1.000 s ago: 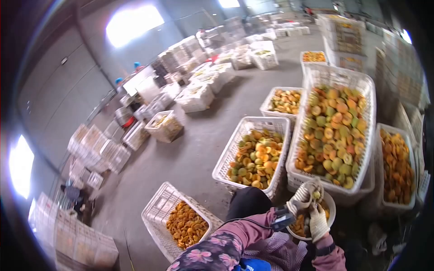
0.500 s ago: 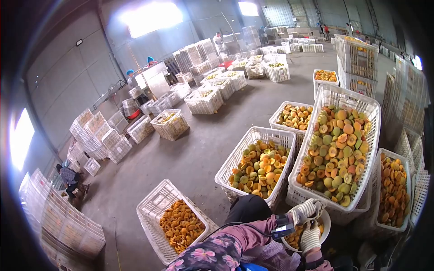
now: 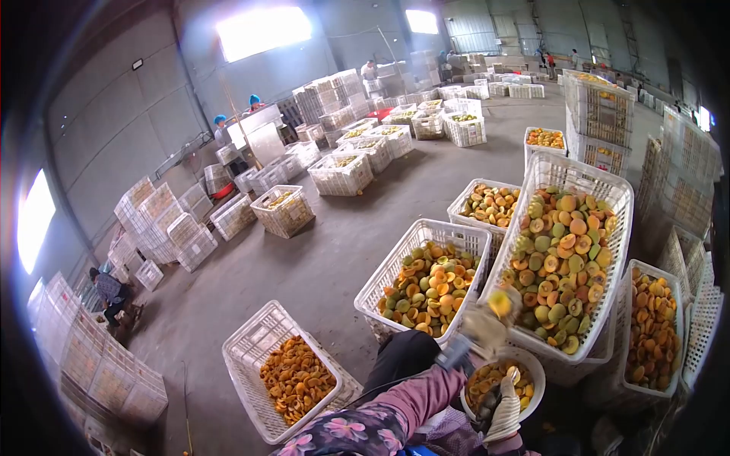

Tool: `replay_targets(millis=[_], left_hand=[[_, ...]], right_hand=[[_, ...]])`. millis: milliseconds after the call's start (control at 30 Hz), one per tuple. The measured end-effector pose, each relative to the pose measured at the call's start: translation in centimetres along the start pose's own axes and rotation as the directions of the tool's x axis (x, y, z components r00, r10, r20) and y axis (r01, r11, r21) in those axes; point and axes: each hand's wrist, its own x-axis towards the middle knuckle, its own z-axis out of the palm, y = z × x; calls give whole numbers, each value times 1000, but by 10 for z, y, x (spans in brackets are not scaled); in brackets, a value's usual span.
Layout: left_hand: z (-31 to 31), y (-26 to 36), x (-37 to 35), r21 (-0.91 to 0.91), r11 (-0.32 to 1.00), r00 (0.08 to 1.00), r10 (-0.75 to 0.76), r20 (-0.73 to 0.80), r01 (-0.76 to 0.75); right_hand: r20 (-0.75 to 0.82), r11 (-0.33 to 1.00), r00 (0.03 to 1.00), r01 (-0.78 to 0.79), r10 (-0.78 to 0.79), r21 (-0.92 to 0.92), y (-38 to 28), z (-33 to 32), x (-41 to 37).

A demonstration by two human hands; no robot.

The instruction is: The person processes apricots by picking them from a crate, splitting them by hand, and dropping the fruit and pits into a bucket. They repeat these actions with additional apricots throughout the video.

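My left hand (image 3: pixel 490 325), gloved and smeared by motion, is over the near edge of the large white crate (image 3: pixel 622 251) of halved apricots. A yellow-orange apricot piece (image 3: pixel 499 302) shows at its fingers. My right hand (image 3: pixel 505 416), in a pale knitted glove, is low over a white bucket (image 3: pixel 537 372) partly filled with orange apricot halves (image 3: pixel 487 380). Its fingers are closed and point down into the bucket; beside them is a dark grey shape, and I cannot tell what it is. A small dark device (image 3: pixel 455 353) is strapped to my left wrist.
A crate of apricot halves (image 3: pixel 365 292) stands left of the large one, and a crate of darker orange pieces (image 3: pixel 236 357) at lower left. Another full crate (image 3: pixel 633 267) is on the right. Stacked crates (image 3: pixel 597 114) rise behind; a person (image 3: pixel 114 292) sits far left.
My hands were together above the bucket; now my left has moved left and up, towards the large crate's edge, with a yellow-orange piece. My right has dropped lower over the bucket.
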Motion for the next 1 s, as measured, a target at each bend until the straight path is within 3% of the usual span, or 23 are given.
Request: replay_targets(millis=[33,100,133,167,200,233,267,300,367,433,500,567,633,667,700,767,800,833,867,900,933,1000], left_hand=[[10,8,11,76,997,996,34,-80,-27],[-8,5,53,346,938,993,7,-114,33],[-27,-3,73,562,823,994,-24,-111,83],[-54,-12,98,871,479,995,-42,-95,104],[-78,-17,114,964,-263,995,-80,-58,35],[-90,-22,125,664,-748,978,-136,-159,4],[-99,-30,123,414,-897,934,-272,-232,-158],[-100,-35,129,249,-955,850,-261,-457,-160],[-35,-41,94,119,-964,826,-265,-498,-237],[-69,-36,111,134,-970,822,-245,-514,-205],[-65,-36,105,142,-982,927,-163,-338,-121],[-57,-34,100,139,-984,922,-152,-355,-109],[-79,-22,110,134,-986,969,-130,-210,-104],[-91,-15,116,219,-975,987,-65,-146,-32],[-110,-11,125,283,-951,991,114,-67,129],[-72,9,102,420,-907,992,-28,-120,25],[-67,10,89,523,-852,999,-38,-1,-32],[-73,7,88,526,-850,999,-39,5,-36],[-81,2,81,938,-345,999,-31,14,-24],[-92,-1,75,953,303,1000,-22,13,-6],[-82,-7,57,953,302,1000,-24,11,-4],[-60,-27,11,579,786,972,-233,-44,215]], right_hand=[[-61,993,998,-1,7,114,-6,5,-5],[-37,983,999,-2,9,185,-8,-16,17],[-124,986,992,26,-5,165,-10,-23,28],[-211,989,977,51,-21,141,-9,-25,40],[-315,938,924,285,-214,196,-3,-18,55],[-320,937,922,290,-220,193,-10,-15,48],[-268,966,955,182,-130,181,-25,-11,33],[-218,983,975,76,-39,164,-39,-5,19],[-207,988,978,42,-10,152,-42,-2,12],[-103,990,993,-36,50,139,-35,-16,26],[-117,992,991,-51,65,117,-38,-12,23],[-169,992,985,-25,46,122,-35,-11,26],[-125,990,989,-63,79,123,-36,-11,21],[-151,992,987,-28,47,124,-33,-10,24],[-177,992,984,7,15,125,-30,-10,27],[-153,990,988,40,-20,133,-22,-22,39],[-132,987,989,79,-60,142,-20,-23,40],[-132,987,989,85,-66,138,-20,-23,42],[-141,981,980,156,-140,112,-19,-24,42],[-151,971,966,224,-209,88,-17,-23,42],[-152,971,966,224,-209,90,-13,-25,45],[-61,912,916,387,-397,-134,-2,-44,60]])
